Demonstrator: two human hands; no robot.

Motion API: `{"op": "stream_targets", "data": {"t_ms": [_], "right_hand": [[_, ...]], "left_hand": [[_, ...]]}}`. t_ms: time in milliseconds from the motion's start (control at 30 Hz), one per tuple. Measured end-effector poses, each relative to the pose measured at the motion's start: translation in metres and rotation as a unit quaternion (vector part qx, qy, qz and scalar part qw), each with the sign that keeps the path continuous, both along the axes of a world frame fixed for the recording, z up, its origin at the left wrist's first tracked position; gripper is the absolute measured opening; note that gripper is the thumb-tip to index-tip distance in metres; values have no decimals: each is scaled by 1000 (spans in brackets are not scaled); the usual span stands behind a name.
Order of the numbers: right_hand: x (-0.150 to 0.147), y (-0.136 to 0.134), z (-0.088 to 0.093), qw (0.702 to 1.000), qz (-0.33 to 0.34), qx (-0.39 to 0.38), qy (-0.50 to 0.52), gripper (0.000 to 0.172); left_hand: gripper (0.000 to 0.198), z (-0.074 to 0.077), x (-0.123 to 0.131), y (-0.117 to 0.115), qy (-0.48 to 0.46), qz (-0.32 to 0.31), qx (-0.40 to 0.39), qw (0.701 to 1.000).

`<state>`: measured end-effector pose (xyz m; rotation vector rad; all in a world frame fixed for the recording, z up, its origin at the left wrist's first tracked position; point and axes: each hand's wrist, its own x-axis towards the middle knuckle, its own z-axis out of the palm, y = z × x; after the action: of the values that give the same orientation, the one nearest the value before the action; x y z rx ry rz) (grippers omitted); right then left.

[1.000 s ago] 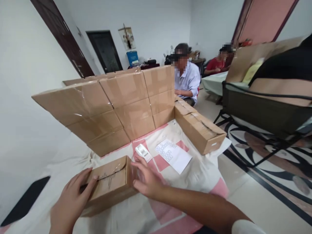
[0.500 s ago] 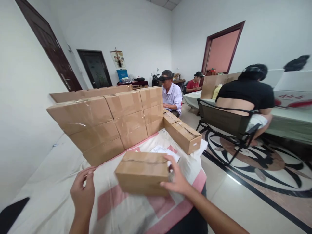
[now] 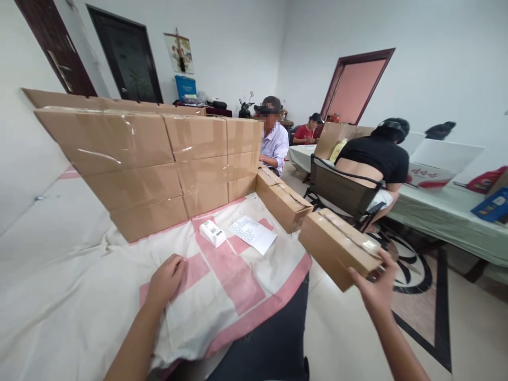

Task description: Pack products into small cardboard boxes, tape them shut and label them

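Note:
My right hand (image 3: 377,278) grips the near end of a taped brown cardboard box (image 3: 337,248), fingers along one side and thumb on the other. It is held past the right edge of the cloth-covered table, close to the end of another long cardboard box (image 3: 280,198). My left hand (image 3: 170,275) rests on the pink and cream tablecloth (image 3: 238,280) with its fingers curled in and nothing visible in them. Beyond it lie a small white device (image 3: 212,233) and a printed white sheet (image 3: 254,234).
A wall of stacked cardboard boxes (image 3: 146,164) stands along the table's far left side. One person (image 3: 273,137) sits behind it. Another in a black top (image 3: 369,164) sits on a folding chair (image 3: 337,185) to the right, by a long covered table (image 3: 444,217).
My right hand has carried the box from the table's middle to the right, past the edge, uncovering the white device and sheet. My left hand has curled in. The view has turned right.

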<state>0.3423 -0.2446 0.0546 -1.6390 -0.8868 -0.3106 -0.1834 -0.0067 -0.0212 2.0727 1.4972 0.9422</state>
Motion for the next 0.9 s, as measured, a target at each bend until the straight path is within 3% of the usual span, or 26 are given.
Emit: {"op": "stream_targets", "data": {"t_ms": [100, 200, 600, 767, 900], "right_hand": [[-6, 45, -16, 999, -2, 22, 46, 95], [-2, 71, -21, 999, -3, 19, 45, 86], [25, 126, -21, 995, 15, -31, -97, 90], [30, 139, -36, 984, 20, -54, -166, 98], [35, 143, -46, 990, 44, -21, -129, 95]], "left_hand": [[33, -1, 1, 1, 14, -8, 0, 1000], [34, -2, 0, 4, -8, -7, -14, 1000], [35, 0, 1, 3, -23, 9, -33, 999], [35, 4, 4, 2, -12, 7, -34, 999], [34, 9, 7, 1, 17, 6, -41, 999]]}}
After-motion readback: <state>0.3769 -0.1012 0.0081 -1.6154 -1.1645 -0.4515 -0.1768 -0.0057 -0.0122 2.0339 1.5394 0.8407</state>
